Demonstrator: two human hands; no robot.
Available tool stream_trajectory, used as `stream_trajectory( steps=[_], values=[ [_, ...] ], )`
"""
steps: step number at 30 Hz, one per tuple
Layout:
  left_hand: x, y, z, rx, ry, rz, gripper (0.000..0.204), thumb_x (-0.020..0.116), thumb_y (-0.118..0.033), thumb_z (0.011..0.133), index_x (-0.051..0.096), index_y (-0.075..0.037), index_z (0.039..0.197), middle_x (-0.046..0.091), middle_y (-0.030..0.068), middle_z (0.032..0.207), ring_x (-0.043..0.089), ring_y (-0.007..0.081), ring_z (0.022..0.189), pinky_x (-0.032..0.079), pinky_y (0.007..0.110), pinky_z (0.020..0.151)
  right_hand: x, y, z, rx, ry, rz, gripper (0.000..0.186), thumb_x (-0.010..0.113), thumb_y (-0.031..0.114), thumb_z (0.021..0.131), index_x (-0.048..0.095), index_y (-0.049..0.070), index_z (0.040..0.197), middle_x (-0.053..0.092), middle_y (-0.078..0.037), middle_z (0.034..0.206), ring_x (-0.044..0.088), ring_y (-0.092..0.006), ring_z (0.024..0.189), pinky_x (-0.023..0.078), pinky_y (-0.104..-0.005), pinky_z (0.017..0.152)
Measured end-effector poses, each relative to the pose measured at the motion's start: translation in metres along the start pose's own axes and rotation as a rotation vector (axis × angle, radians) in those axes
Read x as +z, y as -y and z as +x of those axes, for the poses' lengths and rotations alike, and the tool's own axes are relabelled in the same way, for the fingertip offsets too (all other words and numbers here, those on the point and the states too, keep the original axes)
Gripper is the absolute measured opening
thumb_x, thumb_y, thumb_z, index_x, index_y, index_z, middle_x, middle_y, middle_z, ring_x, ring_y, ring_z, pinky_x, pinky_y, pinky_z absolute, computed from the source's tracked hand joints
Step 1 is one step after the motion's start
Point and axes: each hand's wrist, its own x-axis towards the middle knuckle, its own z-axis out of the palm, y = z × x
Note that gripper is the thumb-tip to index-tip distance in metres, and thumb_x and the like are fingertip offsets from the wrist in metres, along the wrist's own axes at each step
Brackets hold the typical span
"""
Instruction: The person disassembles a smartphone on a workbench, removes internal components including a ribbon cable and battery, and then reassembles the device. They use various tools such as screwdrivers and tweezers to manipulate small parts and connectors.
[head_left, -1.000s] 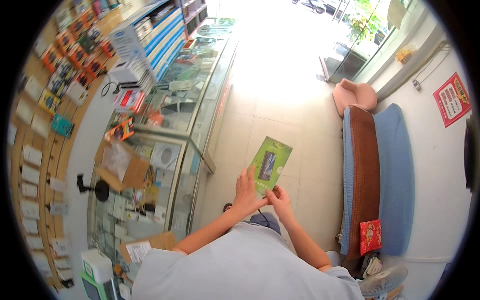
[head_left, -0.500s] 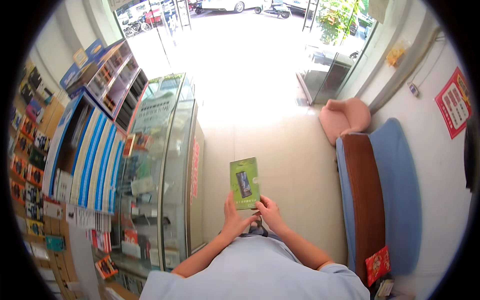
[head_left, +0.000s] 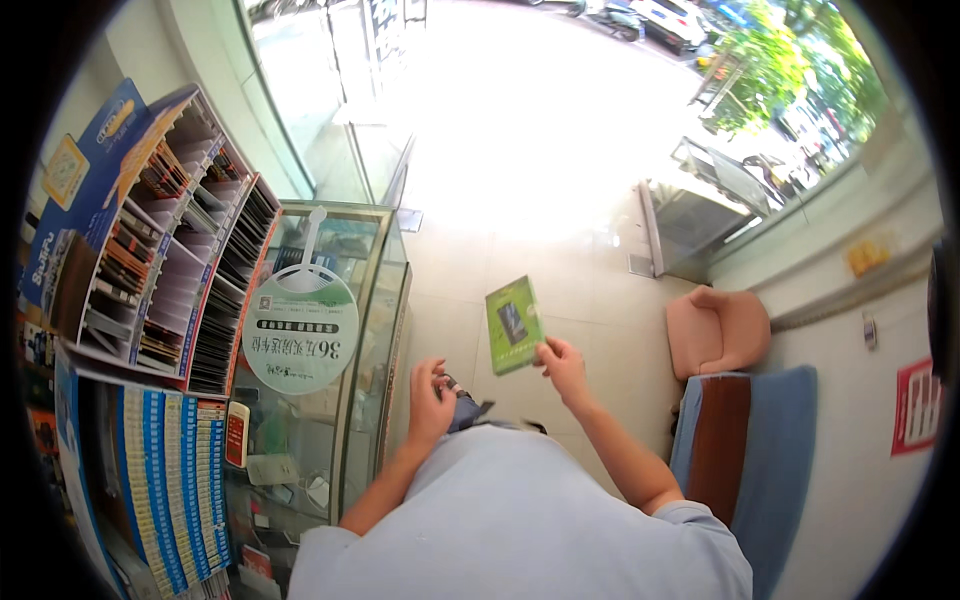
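A flat green package with a picture of a dark phone on its front is held out ahead of me, tilted. My right hand grips its lower right corner between thumb and fingers. Off to the left of it, apart from the package, my left hand hangs near the glass counter with its fingers loosely bent and nothing visible in it.
Along the left runs a glass display counter, with a round pale-green fan lying on top. Behind it stand a compartment rack of thin packs and a blue-striped rack. At right are a pink armchair and blue-brown sofa.
My left hand has come off the package and moved left. My right hand alone now holds the package, which has shifted right and tilted. The view has turned left toward the counter.
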Motion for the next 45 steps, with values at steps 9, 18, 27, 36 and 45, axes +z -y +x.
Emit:
stream_trajectory(
  steps=[9, 18, 27, 36, 45],
  values=[
    [-0.058, 0.000, 0.202, -0.268, -0.040, -0.149, 0.020, 0.054, -0.008, 0.101, 0.069, 0.003, 0.107, 0.071, 0.0115, 0.085, 0.066, 0.0170, 0.070, 0.052, 0.029, 0.065, 0.118, 0.114, 0.316, -0.134, 0.144, -0.506, 0.042, 0.062, 0.032, 0.092, 0.066, 0.007, 0.127, 0.075, -0.016, 0.088, 0.073, -0.0304, 0.084, 0.054, -0.0421, 0.081],
    [-0.021, 0.096, 0.329, -0.382, -0.652, -0.127, 0.035, 0.051, -0.017, 0.102, 0.056, 0.006, 0.129, 0.065, 0.0121, 0.095, 0.054, 0.0124, 0.069, 0.045, 0.024, 0.063, 0.352, 0.064, 0.582, -0.442, 0.599, -0.931, 0.031, 0.056, 0.022, 0.091, 0.067, 0.009, 0.117, 0.072, -0.019, 0.097, 0.069, -0.0373, 0.095, 0.055, -0.0482, 0.084],
    [0.000, 0.098, 0.384, -0.843, -0.676, 0.919, 0.069, 0.050, -0.046, 0.095, 0.040, 0.003, 0.142, 0.051, 0.0187, 0.132, 0.044, 0.0345, 0.128, 0.024, 0.053, 0.117, 0.585, -0.003, 0.679, -0.956, 1.001, -1.157, 0.023, 0.060, 0.013, 0.089, 0.066, 0.010, 0.111, 0.068, -0.013, 0.090, 0.068, -0.0319, 0.089, 0.058, -0.0431, 0.074],
    [0.017, 0.102, 0.382, -1.138, -0.595, 1.097, 0.077, 0.048, -0.060, 0.094, 0.037, -0.003, 0.144, 0.046, 0.0192, 0.139, 0.042, 0.0360, 0.133, 0.022, 0.062, 0.118, 0.724, -0.136, 0.709, -1.233, 1.080, -1.446, 0.017, 0.062, 0.020, 0.088, 0.075, 0.010, 0.088, 0.071, -0.008, 0.086, 0.070, -0.0252, 0.084, 0.057, -0.0348, 0.064],
    [0.007, 0.118, 0.382, -1.227, -0.527, 1.100, 0.071, 0.049, -0.059, 0.095, 0.042, -0.005, 0.140, 0.047, 0.0183, 0.140, 0.044, 0.0352, 0.132, 0.023, 0.063, 0.117, 0.793, -0.167, 0.685, -1.465, 1.022, -1.299, 0.015, 0.062, 0.014, 0.084, 0.070, 0.003, 0.091, 0.067, -0.011, 0.086, 0.069, -0.0245, 0.081, 0.058, -0.0331, 0.063]
  ],
)
